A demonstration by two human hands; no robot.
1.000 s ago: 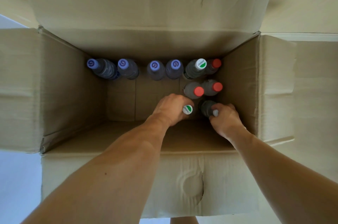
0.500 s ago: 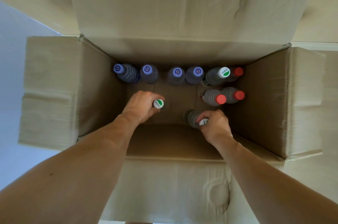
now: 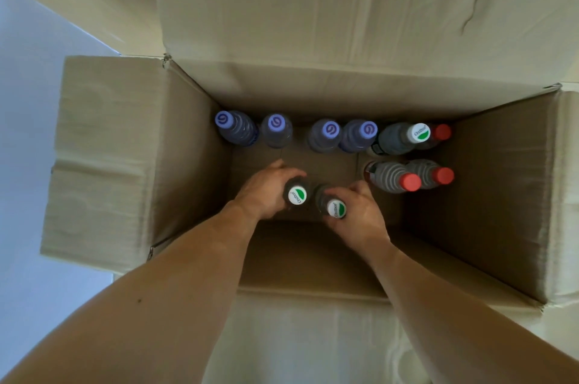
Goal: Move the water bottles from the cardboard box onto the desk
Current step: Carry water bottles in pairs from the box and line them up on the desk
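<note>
Both hands are down in the box (image 3: 188,145), one bottle each. Left hand (image 3: 266,192) is wrapped round the neck of the left bottle (image 3: 297,194); right hand (image 3: 360,214) grips the right bottle (image 3: 336,207) just under its cap. Both have white-and-green caps, stand upright, nearly touching, near the box's front-centre.

Step in hand, as I read it: lift the pair out to the desk. The desk isn't in view, so I can't tell where they land.

To do it well: pull straight up, keep the two apart so they don't knock, and clear the near wall (image 3: 313,258) before swinging out. A neck grip lets a full bottle swing, so keep it slow.

Left in the box: four purple-cap bottles (image 3: 327,134) in a row along the far wall, another green-cap bottle (image 3: 404,137) beside them, and three red-cap bottles (image 3: 394,177) in the far right corner. Those sit just beside the right hand, so an elbow or wrist could tip one. The far flap (image 3: 344,23) stands up behind; side flaps are folded out and shouldn't block. Most of the job remains.
</note>
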